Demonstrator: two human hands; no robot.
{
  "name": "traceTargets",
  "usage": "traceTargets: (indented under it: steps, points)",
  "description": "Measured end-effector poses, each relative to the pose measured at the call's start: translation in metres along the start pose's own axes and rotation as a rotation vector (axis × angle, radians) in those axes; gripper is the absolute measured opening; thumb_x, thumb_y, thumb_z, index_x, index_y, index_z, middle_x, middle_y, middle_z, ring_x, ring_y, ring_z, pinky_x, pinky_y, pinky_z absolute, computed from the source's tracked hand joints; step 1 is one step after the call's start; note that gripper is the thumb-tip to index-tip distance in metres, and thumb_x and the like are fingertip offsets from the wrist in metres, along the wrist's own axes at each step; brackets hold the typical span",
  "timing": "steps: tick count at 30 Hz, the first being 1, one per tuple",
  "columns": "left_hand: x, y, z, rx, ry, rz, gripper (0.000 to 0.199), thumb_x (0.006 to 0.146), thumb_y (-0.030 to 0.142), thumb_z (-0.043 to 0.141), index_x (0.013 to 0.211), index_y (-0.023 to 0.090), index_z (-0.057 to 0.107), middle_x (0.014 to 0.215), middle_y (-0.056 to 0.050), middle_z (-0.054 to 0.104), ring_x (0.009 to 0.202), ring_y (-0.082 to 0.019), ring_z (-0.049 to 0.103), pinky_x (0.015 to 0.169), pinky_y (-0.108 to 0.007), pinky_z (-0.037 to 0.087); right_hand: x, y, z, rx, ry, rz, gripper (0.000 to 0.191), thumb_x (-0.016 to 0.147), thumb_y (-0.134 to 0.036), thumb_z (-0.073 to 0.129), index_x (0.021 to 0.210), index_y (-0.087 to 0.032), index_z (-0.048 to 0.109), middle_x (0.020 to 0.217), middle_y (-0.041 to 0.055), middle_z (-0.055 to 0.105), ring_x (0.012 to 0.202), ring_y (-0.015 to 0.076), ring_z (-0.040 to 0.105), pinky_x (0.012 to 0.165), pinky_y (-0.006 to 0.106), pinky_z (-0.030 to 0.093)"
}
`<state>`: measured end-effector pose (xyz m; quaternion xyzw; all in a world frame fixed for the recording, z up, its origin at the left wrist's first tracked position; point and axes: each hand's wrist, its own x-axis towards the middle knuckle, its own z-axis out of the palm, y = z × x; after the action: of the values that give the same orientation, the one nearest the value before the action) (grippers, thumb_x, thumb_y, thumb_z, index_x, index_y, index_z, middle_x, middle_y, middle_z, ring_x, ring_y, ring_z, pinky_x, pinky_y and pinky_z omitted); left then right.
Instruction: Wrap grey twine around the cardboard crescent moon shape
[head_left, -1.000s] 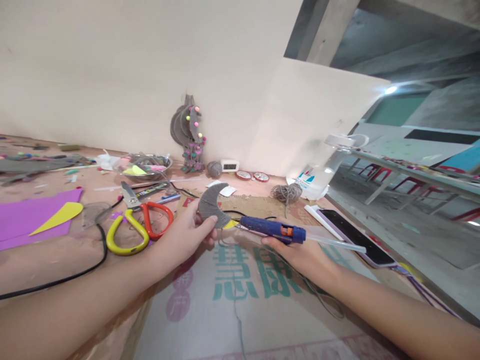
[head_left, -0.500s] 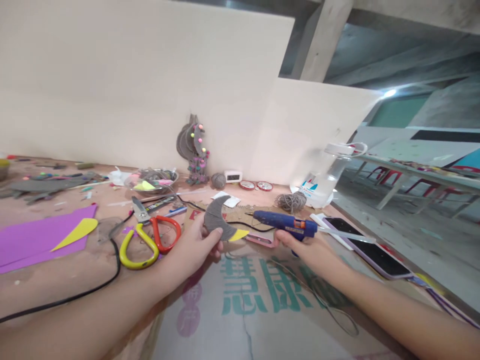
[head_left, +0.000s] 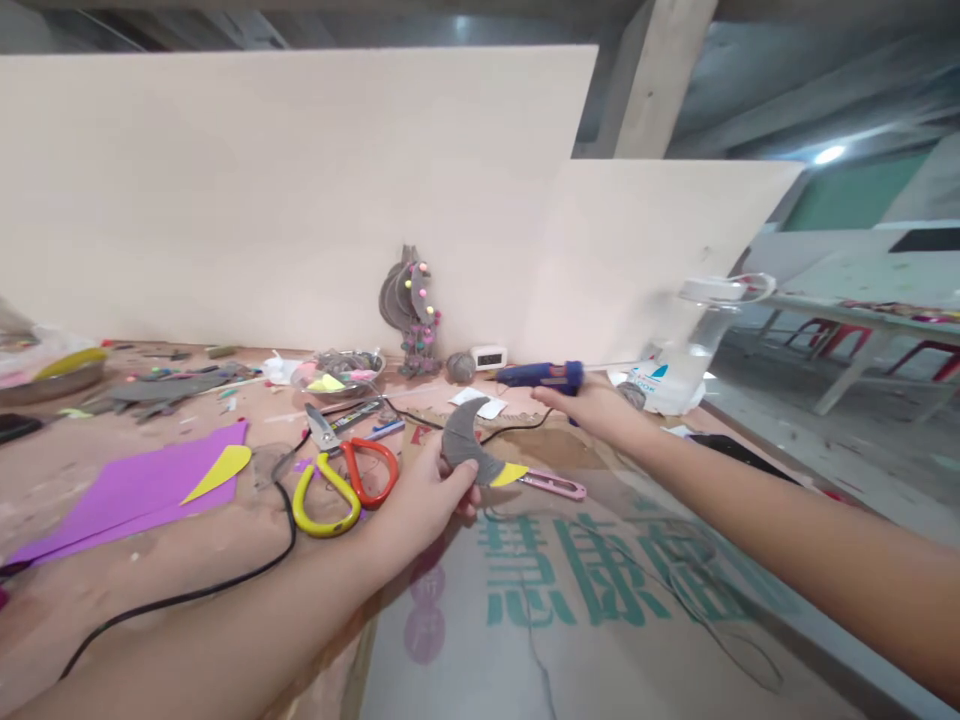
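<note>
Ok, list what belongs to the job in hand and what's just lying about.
In use:
grey yarn-wrapped crescent with yellow tip, left hand
blue glue gun, right hand

Seemingly lying about:
yellow-and-red-handled scissors
white-lidded clear bottle
flat purple sheets

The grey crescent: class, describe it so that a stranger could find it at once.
Look to the large printed cardboard on the table. Over its left side, the left hand holds a grey crescent. Unlike the scissors and pink tool nearby, it is moon-shaped with one bright yellow tip.
</note>
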<state>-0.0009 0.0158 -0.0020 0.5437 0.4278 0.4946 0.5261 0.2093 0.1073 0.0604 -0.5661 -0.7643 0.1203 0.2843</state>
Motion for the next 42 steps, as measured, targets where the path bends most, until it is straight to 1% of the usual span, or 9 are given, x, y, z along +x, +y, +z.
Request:
traceTargets:
  steps: [7,14,18,22,26,30,33,35,42]
  points:
    - [0.001,-0.002,-0.001,-0.006,-0.020,0.014,0.019,0.080,0.032,0.052,0.091,0.018,0.045,0.055,0.005,0.053,0.044,-0.008,0.050,0.045,-0.020,0.043,0.056,0.009,0.051,-0.090,-0.062,0.025,0.044,0.075,-0.050,0.057,0.092,-0.010,0.064,0.082,0.0119,0.068,0.075,0.0228,0.063,0.063,0.027,0.045]
    - [0.001,0.000,0.001,-0.027,-0.006,-0.021,0.022,0.078,0.032,0.054,0.091,0.017,0.046,0.052,0.006,0.053,0.041,-0.008,0.050,0.044,-0.020,0.042,0.060,0.022,0.051,-0.145,-0.135,-0.026,0.044,0.079,-0.052,0.052,0.089,-0.010,0.063,0.077,0.0101,0.068,0.072,0.0200,0.062,0.063,0.025,0.044]
    - [0.002,-0.001,0.000,-0.033,-0.003,-0.016,0.022,0.078,0.033,0.054,0.091,0.017,0.045,0.053,0.006,0.054,0.042,-0.009,0.051,0.045,-0.020,0.043,0.039,0.020,0.037,-0.162,-0.122,-0.116,0.041,0.084,-0.044,0.048,0.102,-0.009,0.060,0.099,0.0150,0.066,0.090,0.0233,0.061,0.077,0.029,0.044]
    - [0.002,0.000,-0.002,0.005,0.013,-0.012,0.022,0.077,0.033,0.055,0.089,0.017,0.045,0.054,0.005,0.056,0.044,-0.009,0.053,0.045,-0.021,0.044,-0.003,0.011,0.020,-0.166,-0.065,-0.235,0.043,0.089,-0.038,0.042,0.124,-0.015,0.047,0.127,0.0139,0.051,0.116,0.0229,0.048,0.093,0.032,0.036]
    - [0.001,0.002,-0.003,0.037,0.016,-0.003,0.021,0.078,0.032,0.055,0.089,0.017,0.045,0.054,0.004,0.055,0.043,-0.009,0.052,0.045,-0.020,0.044,-0.047,-0.005,0.010,-0.126,-0.138,-0.361,0.036,0.091,-0.039,0.035,0.101,-0.018,0.063,0.103,0.0079,0.065,0.096,0.0208,0.057,0.084,0.031,0.041]
    - [0.000,0.004,-0.004,0.044,0.002,0.005,0.039,0.077,0.033,0.055,0.110,0.016,0.044,0.053,0.005,0.056,0.042,-0.009,0.052,0.045,-0.021,0.045,-0.081,-0.024,0.013,-0.137,-0.302,-0.482,0.037,0.080,-0.051,0.052,0.094,-0.019,0.064,0.096,0.0065,0.061,0.090,0.0199,0.054,0.079,0.031,0.042]
    - [-0.002,0.006,-0.004,0.040,0.013,-0.005,0.067,0.077,0.031,0.055,0.135,0.019,0.023,0.053,0.005,0.058,0.043,-0.011,0.054,0.046,-0.023,0.047,-0.095,-0.030,0.020,-0.189,-0.301,-0.481,0.040,0.071,-0.054,0.061,0.091,-0.019,0.061,0.095,0.0067,0.057,0.088,0.0207,0.051,0.074,0.031,0.042]
    - [-0.003,0.007,-0.004,0.026,0.012,-0.011,0.074,0.078,0.030,0.054,0.139,0.021,0.013,0.053,0.005,0.058,0.044,-0.012,0.054,0.047,-0.024,0.047,-0.099,-0.029,0.024,-0.209,-0.262,-0.485,0.027,0.078,-0.045,0.058,0.087,-0.019,0.060,0.089,0.0057,0.057,0.085,0.0195,0.050,0.073,0.031,0.040]
    - [-0.001,0.003,0.000,-0.027,-0.054,-0.047,0.033,0.080,0.031,0.051,0.109,0.015,0.047,0.056,0.003,0.057,0.049,-0.010,0.054,0.051,-0.021,0.044,-0.103,-0.025,0.031,-0.033,-0.269,-0.502,0.018,0.091,-0.025,0.039,0.083,-0.019,0.054,0.082,0.0042,0.059,0.077,0.0158,0.051,0.071,0.028,0.040]
